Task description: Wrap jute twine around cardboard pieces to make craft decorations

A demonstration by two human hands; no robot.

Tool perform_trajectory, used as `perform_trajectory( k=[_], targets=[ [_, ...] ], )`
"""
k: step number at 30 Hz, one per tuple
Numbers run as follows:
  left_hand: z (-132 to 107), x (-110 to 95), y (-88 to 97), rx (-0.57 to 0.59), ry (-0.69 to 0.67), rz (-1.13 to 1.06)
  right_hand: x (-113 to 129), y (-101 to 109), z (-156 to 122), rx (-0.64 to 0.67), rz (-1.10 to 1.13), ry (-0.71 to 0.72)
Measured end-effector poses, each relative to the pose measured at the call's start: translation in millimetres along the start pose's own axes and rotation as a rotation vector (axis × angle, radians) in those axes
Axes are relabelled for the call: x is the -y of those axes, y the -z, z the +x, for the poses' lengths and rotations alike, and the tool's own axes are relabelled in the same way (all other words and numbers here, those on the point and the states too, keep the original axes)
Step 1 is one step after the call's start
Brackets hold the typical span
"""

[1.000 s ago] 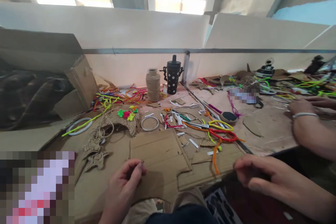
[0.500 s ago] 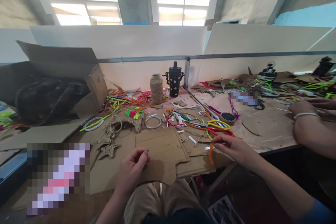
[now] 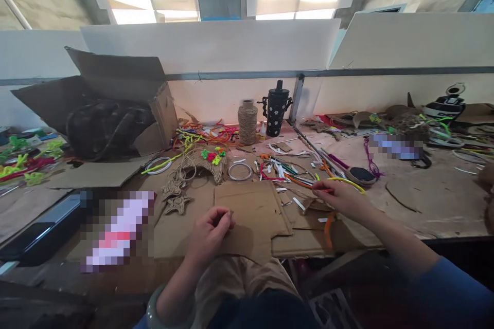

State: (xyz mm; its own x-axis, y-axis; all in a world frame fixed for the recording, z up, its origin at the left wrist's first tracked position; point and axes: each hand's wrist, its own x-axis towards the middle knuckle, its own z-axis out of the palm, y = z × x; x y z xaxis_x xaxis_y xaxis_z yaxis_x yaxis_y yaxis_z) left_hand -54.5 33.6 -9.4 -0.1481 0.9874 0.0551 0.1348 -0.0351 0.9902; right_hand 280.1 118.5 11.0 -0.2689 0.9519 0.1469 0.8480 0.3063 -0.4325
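Note:
My left hand [image 3: 212,229] is closed in a pinch over the cardboard piece [image 3: 249,205]; whatever lies between its fingertips is too small to make out. To the right, my right hand [image 3: 341,199] reaches over the clutter, its fingers closed on the red handle of a pair of scissors [image 3: 327,190]. The hand hides much of that handle. A yellow handle loop [image 3: 349,183] shows just behind the hand. Below it an orange strip [image 3: 328,230] curves over the cardboard edge. Two twine-wrapped stars [image 3: 177,204] lie left of the cardboard, near a twine crescent [image 3: 208,168] with bright flowers.
A twine spool [image 3: 247,124] and a black tumbler [image 3: 277,110] stand at the back. At left is an open cardboard box [image 3: 164,113] with a dark bag inside. White rings [image 3: 240,171], paper scraps and cords are scattered about. Another person's hand [image 3: 487,180] is at the right edge.
The view has turned to the right-to-left, so everything sits further right in the picture. My right hand has moved onto the red scissors handle; my left hand keeps its pinch.

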Motion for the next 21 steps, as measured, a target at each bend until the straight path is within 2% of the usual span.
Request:
perform_trajectory(
  k=[5,9,13,17,21],
  targets=[
    [1,3,2.2,0.033,0.009,-0.003,24,-2,44,0.089,-0.186,0.052],
    [1,5,1.6,0.029,0.012,-0.009,25,0,85,0.149,-0.345,0.028],
    [-2,2,-1.5,-0.024,0.028,-0.005,23,-5,121,0.220,-0.464,-0.015],
    [-6,-3,-3.3,-0.065,0.034,0.026,24,-12,142,0.262,-0.525,-0.095],
    [-10,-2,-2.6,-0.068,0.040,0.078,16,-15,150,0.278,-0.487,-0.155]
  ],
)
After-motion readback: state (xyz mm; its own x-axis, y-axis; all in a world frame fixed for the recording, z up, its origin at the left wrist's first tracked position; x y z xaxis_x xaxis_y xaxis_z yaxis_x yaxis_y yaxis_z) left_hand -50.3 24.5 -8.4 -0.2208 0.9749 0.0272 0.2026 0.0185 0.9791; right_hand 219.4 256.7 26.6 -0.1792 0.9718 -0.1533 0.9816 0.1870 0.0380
